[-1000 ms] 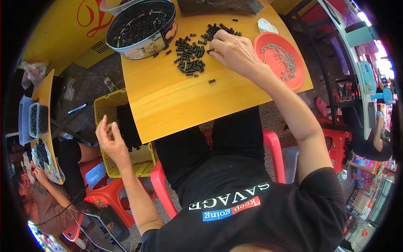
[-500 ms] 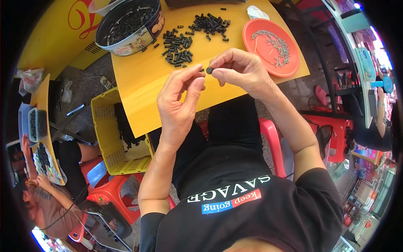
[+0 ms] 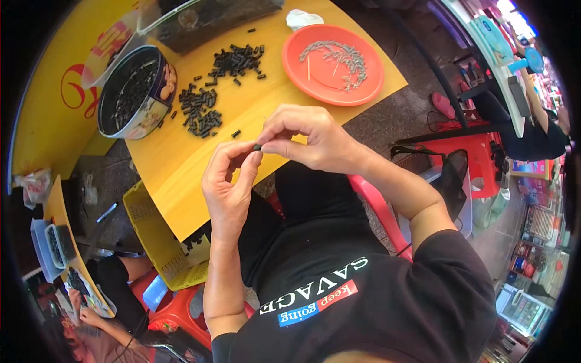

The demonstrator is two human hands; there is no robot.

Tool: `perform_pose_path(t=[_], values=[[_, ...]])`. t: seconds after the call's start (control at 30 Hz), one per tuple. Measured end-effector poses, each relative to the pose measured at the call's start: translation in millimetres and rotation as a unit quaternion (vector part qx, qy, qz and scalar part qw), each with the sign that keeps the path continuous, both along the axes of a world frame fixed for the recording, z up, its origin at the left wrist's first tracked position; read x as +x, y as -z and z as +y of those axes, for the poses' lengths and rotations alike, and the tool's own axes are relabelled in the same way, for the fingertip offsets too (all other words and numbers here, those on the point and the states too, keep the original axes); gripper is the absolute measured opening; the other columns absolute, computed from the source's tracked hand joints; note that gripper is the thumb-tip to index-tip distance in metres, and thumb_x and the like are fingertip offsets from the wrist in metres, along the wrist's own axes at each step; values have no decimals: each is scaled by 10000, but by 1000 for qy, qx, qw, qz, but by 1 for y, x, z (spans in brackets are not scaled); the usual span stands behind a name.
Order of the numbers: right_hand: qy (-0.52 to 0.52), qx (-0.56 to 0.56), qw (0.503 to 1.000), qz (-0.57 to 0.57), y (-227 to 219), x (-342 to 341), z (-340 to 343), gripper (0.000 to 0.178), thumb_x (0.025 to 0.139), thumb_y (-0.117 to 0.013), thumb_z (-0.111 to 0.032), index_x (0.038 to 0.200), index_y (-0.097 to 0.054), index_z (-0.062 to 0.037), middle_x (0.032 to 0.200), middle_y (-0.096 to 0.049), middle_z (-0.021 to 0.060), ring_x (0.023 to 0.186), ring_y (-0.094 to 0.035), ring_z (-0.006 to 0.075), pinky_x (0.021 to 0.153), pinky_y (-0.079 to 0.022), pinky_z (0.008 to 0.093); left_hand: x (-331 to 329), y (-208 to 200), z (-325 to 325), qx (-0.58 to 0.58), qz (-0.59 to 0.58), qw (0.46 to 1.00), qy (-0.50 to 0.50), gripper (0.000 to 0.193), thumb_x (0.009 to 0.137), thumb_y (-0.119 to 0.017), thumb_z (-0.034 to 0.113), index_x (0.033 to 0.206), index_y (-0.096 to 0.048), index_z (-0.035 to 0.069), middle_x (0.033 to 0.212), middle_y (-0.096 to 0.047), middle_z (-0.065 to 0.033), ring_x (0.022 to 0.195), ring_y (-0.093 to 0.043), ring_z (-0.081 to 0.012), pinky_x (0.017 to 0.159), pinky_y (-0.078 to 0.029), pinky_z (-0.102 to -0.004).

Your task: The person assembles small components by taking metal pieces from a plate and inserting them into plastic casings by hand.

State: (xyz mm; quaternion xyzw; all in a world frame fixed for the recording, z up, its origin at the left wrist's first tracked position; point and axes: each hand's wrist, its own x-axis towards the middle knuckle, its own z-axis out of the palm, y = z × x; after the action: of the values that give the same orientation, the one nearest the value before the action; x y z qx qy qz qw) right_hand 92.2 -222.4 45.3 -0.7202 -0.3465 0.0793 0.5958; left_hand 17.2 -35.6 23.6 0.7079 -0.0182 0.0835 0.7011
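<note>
Over the near edge of the table, my left hand (image 3: 230,178) and my right hand (image 3: 311,138) meet at the fingertips. Pinched between them is a small black cylindrical part (image 3: 258,147), mostly covered by fingers. One loose black piece (image 3: 236,134) lies on the wood just beyond my hands. Further off are two loose piles of short black cylindrical pieces, a nearer pile (image 3: 200,112) and a farther pile (image 3: 236,62). To their right sits a red plate (image 3: 290,75) holding small greyish metal pieces (image 3: 351,60) in a curved row, with a couple of thin sticks.
A round tub (image 3: 136,124) of black pieces stands at the table's left edge, beside a clear bin (image 3: 206,24). White crumpled tissue (image 3: 304,19) lies behind the plate. Below the table's left side is a yellow crate (image 3: 154,233). Another person's hands (image 3: 89,316) work at lower left.
My hands have come together, and the left fingers now close on the black part that the right hand held. The view has shifted, so the table appears further left and turned.
</note>
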Motion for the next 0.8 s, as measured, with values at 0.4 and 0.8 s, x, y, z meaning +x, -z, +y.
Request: perform_pose_path(t=[0.4, 0.8], values=[[220, -271, 904, -245, 0, 70, -81, 100, 874, -679, -119, 955, -707, -68, 884, -671, 110, 810, -686, 276, 721, -550, 376, 14, 20, -7, 44, 22, 998, 42, 128, 952, -648, 13, 1076, -643, -18, 990, -598, -20, 854, -593, -85, 780, -477, -216], [188, -428, 833, -297, 1, 119, -103, 154, 877, -686, -195, 976, -720, -82, 930, -652, 96, 852, -658, 298, 781, -520, 403, 14, 25, -5, -14, 30, 998, 48, 136, 953, -645, 9, 1088, -644, -10, 987, -592, -13, 846, -592, -86, 783, -479, -221]])
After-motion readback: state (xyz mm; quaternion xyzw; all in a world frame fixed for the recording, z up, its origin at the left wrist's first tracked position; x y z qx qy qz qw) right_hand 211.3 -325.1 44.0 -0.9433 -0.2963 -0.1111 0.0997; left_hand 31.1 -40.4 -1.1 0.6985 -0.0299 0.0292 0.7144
